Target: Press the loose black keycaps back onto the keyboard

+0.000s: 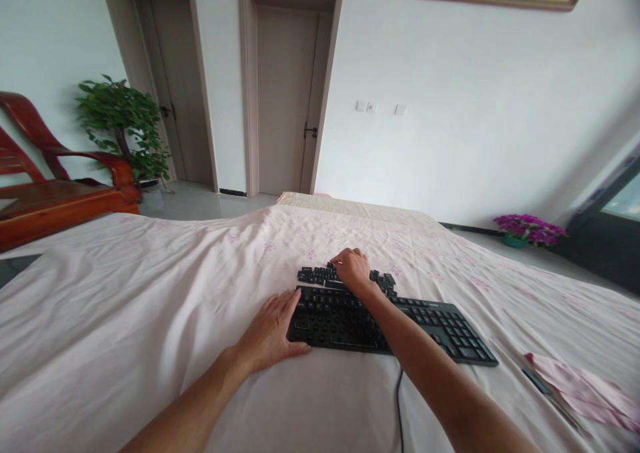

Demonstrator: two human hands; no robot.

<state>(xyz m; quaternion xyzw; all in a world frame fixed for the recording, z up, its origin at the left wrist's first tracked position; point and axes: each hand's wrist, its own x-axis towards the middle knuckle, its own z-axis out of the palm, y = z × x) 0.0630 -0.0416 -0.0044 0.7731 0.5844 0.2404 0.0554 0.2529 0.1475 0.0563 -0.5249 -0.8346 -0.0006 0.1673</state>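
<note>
A black keyboard (430,323) lies on the pale pink sheet (150,306), with many keycaps removed from its left half. My left hand (273,330) rests flat on the sheet, fingers against the keyboard's left end. A pile of loose black keycaps (317,276) sits just beyond the keyboard. My right hand (354,268) reaches over the keyboard into that pile, fingers curled down on the keycaps; whether it grips one is hidden. The keyboard's cable (399,406) runs toward me.
A folded pink cloth (580,386) with a small dark object (536,380) beside it lies at the right. A red wooden chair (55,180) and a green plant (123,123) stand at the left, a purple flower pot (527,230) at the right wall.
</note>
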